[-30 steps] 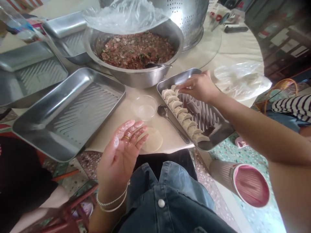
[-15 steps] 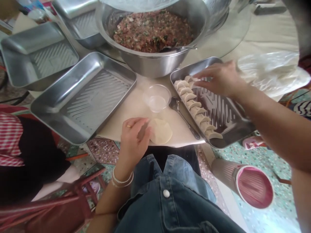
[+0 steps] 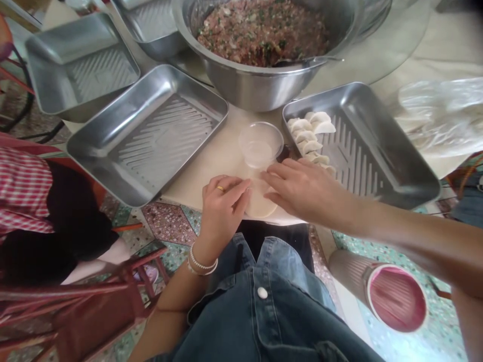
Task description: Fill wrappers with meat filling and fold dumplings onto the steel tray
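A round, pale dumpling wrapper (image 3: 261, 205) lies at the table's front edge between my hands. My left hand (image 3: 225, 203) pinches its left edge between thumb and fingers. Over its right side is my right hand (image 3: 307, 188), thumb and fingers apart with nothing held. Just beyond sits a small clear plastic bowl (image 3: 260, 143). My right hand mostly hides the spoon beside that bowl. Folded dumplings (image 3: 306, 137) line the left side of the right metal tray (image 3: 396, 161), with one row partly hidden by my right hand.
A large steel bowl (image 3: 260, 88) of minced filling (image 3: 260, 32) with a spoon stands behind. Metal trays (image 3: 151, 146) are at the left, a plastic bag (image 3: 441, 118) at the right. Below are a bin (image 3: 396, 296), a red chair (image 3: 98, 317) and a seated person (image 3: 45, 211).
My right hand has left the dumplings in the right tray and come back to the wrapper. My left hand stays at the wrapper's left edge. The view has shifted slightly.
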A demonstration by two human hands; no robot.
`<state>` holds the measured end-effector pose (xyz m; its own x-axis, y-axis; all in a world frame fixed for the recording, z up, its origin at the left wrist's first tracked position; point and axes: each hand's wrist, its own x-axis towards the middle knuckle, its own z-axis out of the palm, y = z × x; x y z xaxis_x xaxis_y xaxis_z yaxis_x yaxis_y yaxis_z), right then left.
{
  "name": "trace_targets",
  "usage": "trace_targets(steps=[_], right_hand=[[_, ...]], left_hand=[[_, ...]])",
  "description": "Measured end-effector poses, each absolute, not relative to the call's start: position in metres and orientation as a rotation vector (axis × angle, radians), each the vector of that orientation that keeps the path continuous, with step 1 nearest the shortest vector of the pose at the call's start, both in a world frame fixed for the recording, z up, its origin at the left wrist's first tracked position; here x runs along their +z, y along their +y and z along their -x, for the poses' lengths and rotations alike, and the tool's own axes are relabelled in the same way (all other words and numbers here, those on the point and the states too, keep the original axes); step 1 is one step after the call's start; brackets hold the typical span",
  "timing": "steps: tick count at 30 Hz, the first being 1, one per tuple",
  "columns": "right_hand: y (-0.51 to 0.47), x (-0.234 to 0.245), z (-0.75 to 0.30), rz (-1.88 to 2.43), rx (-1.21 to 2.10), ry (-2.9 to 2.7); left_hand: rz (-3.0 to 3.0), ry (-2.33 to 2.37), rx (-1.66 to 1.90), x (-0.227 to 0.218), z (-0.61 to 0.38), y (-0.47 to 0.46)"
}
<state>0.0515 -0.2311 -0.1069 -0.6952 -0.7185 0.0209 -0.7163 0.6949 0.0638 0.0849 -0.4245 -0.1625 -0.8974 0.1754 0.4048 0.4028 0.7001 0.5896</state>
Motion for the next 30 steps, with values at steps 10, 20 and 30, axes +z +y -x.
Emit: trace_targets(steps=[10, 20, 30], right_hand=[[-0.232, -0.110, -0.055, -1.142, -0.062, -2.823], [-0.235, -0.106, -0.053, -1.111, 0.178, -2.805], [-0.229, -0.066, -0.104, -1.384, 0.556, -2.392]], left_hand=[[0.409, -2.564, -1.085, -0.163, -0.089, -0.429], [0.245, -2.571, -1.247, -0.152, -0.099, -0.429], [0.215, -1.956, -3.237, -0.140, -0.116, -0.428]])
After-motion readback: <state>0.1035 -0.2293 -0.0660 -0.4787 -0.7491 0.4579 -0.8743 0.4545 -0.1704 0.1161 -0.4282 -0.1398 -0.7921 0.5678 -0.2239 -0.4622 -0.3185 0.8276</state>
